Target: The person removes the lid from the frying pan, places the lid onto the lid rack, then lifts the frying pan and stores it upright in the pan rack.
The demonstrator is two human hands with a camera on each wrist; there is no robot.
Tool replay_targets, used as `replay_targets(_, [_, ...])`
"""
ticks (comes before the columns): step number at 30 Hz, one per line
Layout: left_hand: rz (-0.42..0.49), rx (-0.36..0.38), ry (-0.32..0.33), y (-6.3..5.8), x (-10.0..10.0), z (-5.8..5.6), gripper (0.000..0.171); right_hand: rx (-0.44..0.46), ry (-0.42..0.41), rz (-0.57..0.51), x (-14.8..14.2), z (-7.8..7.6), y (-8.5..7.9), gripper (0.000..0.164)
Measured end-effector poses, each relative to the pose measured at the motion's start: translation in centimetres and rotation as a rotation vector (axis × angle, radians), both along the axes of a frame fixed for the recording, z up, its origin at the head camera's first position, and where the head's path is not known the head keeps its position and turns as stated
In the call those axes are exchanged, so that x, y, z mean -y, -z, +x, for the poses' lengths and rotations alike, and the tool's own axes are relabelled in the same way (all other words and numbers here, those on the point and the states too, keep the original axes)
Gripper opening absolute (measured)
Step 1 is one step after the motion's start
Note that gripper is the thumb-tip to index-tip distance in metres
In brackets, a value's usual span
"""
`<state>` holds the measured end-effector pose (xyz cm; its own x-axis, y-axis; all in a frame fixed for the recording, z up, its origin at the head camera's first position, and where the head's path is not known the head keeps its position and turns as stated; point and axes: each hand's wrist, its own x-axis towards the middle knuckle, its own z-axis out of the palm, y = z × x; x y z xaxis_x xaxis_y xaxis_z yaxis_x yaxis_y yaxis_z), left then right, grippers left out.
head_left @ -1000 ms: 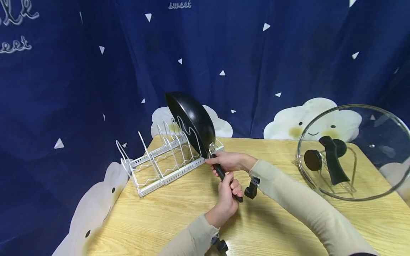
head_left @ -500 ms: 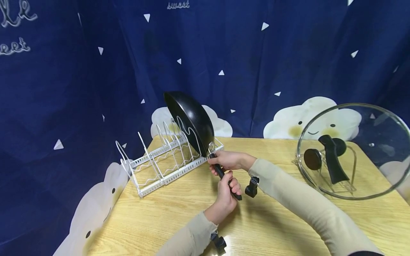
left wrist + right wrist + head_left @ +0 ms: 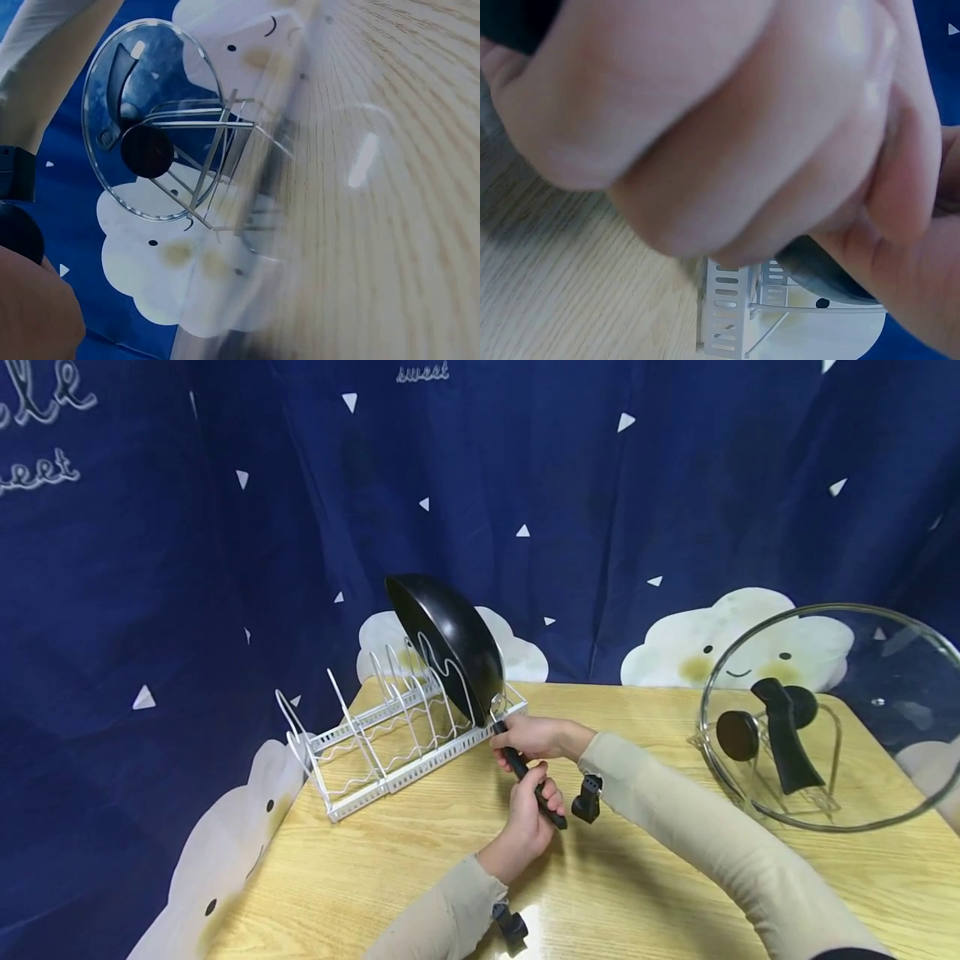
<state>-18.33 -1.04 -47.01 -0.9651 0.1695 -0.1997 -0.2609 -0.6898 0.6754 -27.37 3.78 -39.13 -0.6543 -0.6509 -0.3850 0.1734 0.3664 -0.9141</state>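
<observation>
A black wok (image 3: 457, 631) stands on its side, tilted, in the right end of a white wire rack (image 3: 420, 768). Its black handle (image 3: 517, 762) points down toward the front right. Near the wok's body, my right hand (image 3: 531, 737) grips the handle from the right. Lower down, my left hand (image 3: 531, 810) wraps round the handle, whose end sticks out below the fist. Curled fingers (image 3: 727, 150) fill most of the right wrist view, with part of the rack (image 3: 727, 307) below. Part of the left hand (image 3: 34, 311) shows at the lower left of its own wrist view.
A glass lid (image 3: 825, 823) with a dark handle (image 3: 787, 739) leans upright in a wire stand (image 3: 834, 760) on the right of the wooden table (image 3: 630, 893). Behind the table hangs a dark blue curtain (image 3: 570, 460) with cloud faces.
Both hands keep their grip, and the wok stays in the rack. The handle's end has shifted very slightly left and up with the left hand. The head view sways a little.
</observation>
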Motion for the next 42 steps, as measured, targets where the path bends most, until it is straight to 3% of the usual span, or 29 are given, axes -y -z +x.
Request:
replay_targets(15, [-0.163,-0.018,-0.024,1.0,0.6,0.3,0.013,-0.014,-0.001,0.031,-0.4,0.1,0.4,0.019])
replay_targets(22, [-0.275,-0.035,-0.012,1.3,0.8,0.4,0.017,-0.039,-0.022,0.031,-0.5,0.1,1.1,0.021])
replay_targets(29, [-0.259,-0.043,-0.033,0.1,0.8,-0.2,0.025,-0.081,-0.012,-0.015,-0.3,-0.3,0.7,0.019])
replay_targets(42, [-0.233,-0.028,-0.042,-1.0,1.1,-1.0,0.019,-0.033,0.019,-0.008,0.4,-0.7,-0.3,0.020])
